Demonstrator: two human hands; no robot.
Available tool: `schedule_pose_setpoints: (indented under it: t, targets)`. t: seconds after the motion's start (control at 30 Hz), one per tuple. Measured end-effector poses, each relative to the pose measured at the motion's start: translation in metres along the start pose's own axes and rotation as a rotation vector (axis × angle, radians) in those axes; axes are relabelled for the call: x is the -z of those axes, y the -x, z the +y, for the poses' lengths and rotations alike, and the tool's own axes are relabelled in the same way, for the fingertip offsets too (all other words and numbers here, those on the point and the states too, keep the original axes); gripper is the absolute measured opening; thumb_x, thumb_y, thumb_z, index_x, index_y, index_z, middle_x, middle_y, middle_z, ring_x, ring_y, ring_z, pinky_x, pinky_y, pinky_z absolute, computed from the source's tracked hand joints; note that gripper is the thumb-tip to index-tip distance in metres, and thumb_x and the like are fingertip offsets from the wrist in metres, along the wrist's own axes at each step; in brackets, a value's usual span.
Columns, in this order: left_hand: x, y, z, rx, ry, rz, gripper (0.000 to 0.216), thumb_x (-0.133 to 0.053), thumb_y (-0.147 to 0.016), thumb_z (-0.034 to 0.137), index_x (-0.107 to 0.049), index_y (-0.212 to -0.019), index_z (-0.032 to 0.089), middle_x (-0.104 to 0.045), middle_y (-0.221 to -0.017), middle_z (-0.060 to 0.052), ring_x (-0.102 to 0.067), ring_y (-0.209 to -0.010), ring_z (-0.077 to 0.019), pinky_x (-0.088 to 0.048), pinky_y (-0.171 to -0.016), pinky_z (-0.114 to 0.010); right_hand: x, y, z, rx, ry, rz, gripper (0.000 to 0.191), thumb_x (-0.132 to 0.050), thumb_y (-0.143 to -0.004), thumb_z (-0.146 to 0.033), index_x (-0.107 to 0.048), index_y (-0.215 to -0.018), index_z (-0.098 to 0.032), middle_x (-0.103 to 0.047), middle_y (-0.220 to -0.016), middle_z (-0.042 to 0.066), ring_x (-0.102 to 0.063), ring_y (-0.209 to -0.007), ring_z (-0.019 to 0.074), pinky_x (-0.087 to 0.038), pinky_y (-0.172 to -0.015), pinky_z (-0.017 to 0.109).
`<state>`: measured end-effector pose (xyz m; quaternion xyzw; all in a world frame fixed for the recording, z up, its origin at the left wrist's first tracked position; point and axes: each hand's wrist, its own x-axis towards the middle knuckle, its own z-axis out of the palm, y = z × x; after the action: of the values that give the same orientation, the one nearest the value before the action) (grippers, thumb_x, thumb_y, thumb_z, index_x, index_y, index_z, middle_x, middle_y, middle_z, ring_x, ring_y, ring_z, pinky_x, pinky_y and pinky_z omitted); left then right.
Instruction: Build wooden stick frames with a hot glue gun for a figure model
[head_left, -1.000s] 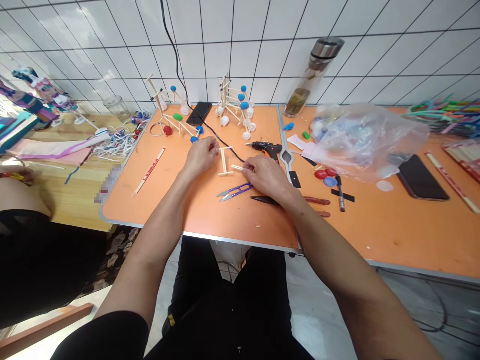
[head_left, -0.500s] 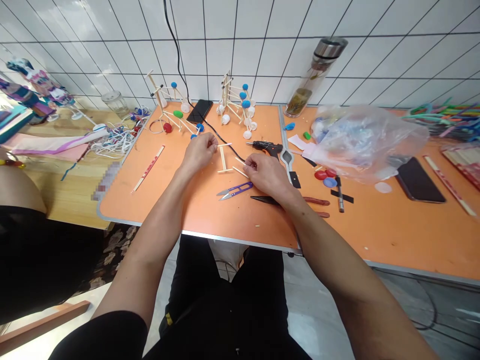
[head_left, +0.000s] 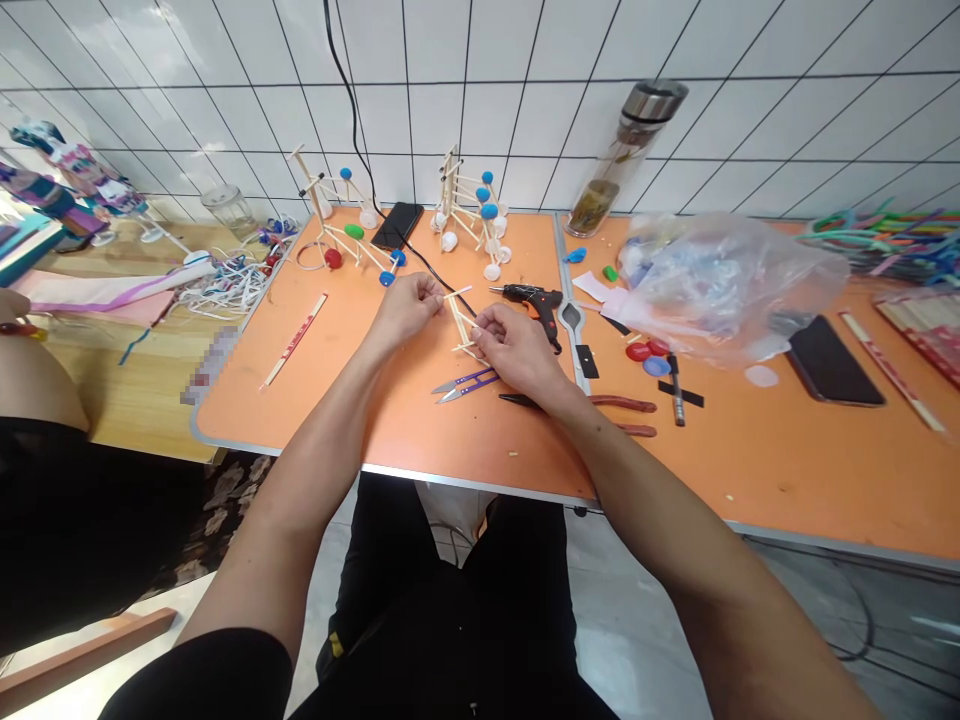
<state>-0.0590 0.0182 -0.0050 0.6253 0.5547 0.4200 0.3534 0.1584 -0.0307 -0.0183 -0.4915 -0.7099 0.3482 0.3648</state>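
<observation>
Together both forearms stretch over the orange table; the left hand pinches the upper end of the stick frame, the right hand its lower end. Farther back, a glass bottle holds brownish matter; a plastic bag has blurred contents.

The stick frame looked like pale, bare, matt wood. The table beneath was smooth, matt orange. At five o'clock lay snips with purple plastic grips and shiny metal blades; at two o'clock, a crinkled, glossy clear plastic bag.
</observation>
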Motion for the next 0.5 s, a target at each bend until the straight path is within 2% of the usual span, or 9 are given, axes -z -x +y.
schedule_pose_setpoints:
  t: [0.1,0.2,0.27,0.33,0.4,0.5]
  targets:
    - [-0.001,0.001,0.001,0.023,0.062,-0.010,0.020,-0.067,-0.088,0.004,-0.067,-0.076,0.019,-0.074,-0.071,-0.001,-0.066,-0.069,-0.0158,-0.050,-0.073,-0.029,-0.001,-0.002,0.002,-0.004,-0.062,0.024,0.005,-0.068,-0.093,-0.026,-0.065,-0.089,-0.026,-0.074,-0.074,-0.001,-0.072,-0.068,0.0219,-0.052,-0.066,0.036]
    - [-0.001,0.004,0.007,0.042,0.179,0.003,0.016,-0.071,-0.091,0.007,-0.067,-0.082,0.019,-0.074,-0.073,-0.002,-0.069,-0.071,-0.0152,-0.053,-0.075,-0.028,0.000,-0.004,0.005,0.027,-0.076,0.078,0.007,-0.069,-0.094,-0.030,-0.067,-0.089,-0.026,-0.074,-0.077,0.000,-0.071,-0.066,0.0208,-0.052,-0.064,0.035]
    - [0.000,0.006,0.012,0.074,0.253,0.056,0.010,-0.076,-0.097,0.017,-0.068,-0.092,0.019,-0.077,-0.081,-0.002,-0.072,-0.074,-0.0144,-0.054,-0.076,-0.026,0.003,-0.005,0.007,0.038,-0.098,0.106,0.008,-0.069,-0.094,-0.033,-0.067,-0.091,-0.026,-0.074,-0.078,0.000,-0.072,-0.067,0.0209,-0.053,-0.064,0.036]
    - [0.001,0.007,0.016,0.134,0.296,0.124,0.017,-0.079,-0.101,0.031,-0.066,-0.100,0.020,-0.079,-0.091,-0.003,-0.073,-0.075,-0.0129,-0.054,-0.074,-0.024,0.006,-0.007,0.008,0.046,-0.114,0.135,0.009,-0.069,-0.094,-0.035,-0.068,-0.092,-0.027,-0.073,-0.078,-0.001,-0.072,-0.067,0.0210,-0.054,-0.066,0.037]
    - [0.002,0.008,0.018,0.214,0.317,0.162,0.027,-0.079,-0.102,0.043,-0.064,-0.099,0.021,-0.080,-0.096,-0.003,-0.073,-0.074,-0.0116,-0.053,-0.070,-0.023,0.010,-0.008,0.008,0.049,-0.118,0.166,0.009,-0.069,-0.093,-0.036,-0.067,-0.092,-0.027,-0.072,-0.077,-0.001,-0.071,-0.067,0.0210,-0.055,-0.068,0.037]
    - [0.001,0.009,0.019,0.292,0.328,0.155,0.033,-0.080,-0.102,0.046,-0.063,-0.090,0.021,-0.077,-0.091,-0.002,-0.071,-0.069,-0.0112,-0.053,-0.065,-0.023,0.015,-0.010,0.007,0.043,-0.137,0.201,0.010,-0.069,-0.092,-0.037,-0.067,-0.092,-0.027,-0.071,-0.077,-0.001,-0.070,-0.068,0.0210,-0.056,-0.068,0.038]
